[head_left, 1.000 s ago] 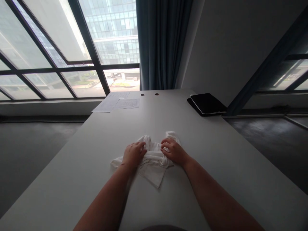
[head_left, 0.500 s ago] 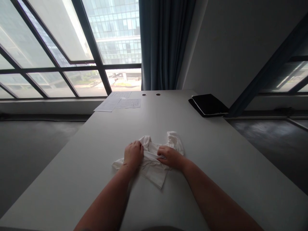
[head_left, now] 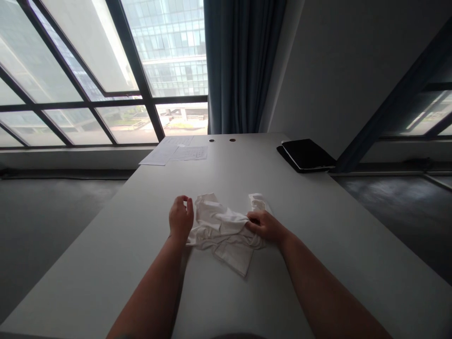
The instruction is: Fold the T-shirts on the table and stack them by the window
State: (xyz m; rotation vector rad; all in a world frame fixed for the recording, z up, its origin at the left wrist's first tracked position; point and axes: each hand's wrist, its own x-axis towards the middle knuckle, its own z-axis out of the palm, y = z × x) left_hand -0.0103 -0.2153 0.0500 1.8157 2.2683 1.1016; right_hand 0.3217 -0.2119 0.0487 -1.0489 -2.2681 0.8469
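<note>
my left hand (head_left: pixel 181 219) curls its fingers toward the thumb, just beside a crumpled white cloth (head_left: pixel 222 230) on the table (head_left: pixel 318 221); i cannot tell if they pinch its edge. my right hand (head_left: pixel 265 226) clenches a bunch of it under closed fingers. it looks light and limp, best taken by its corners.

Head camera looks forward, downward; table (head_left: pixel 141 245) close.

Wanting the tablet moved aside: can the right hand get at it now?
Probably yes: only bare table lies between right hand and tablet, though that hand holds the cloth.
</note>
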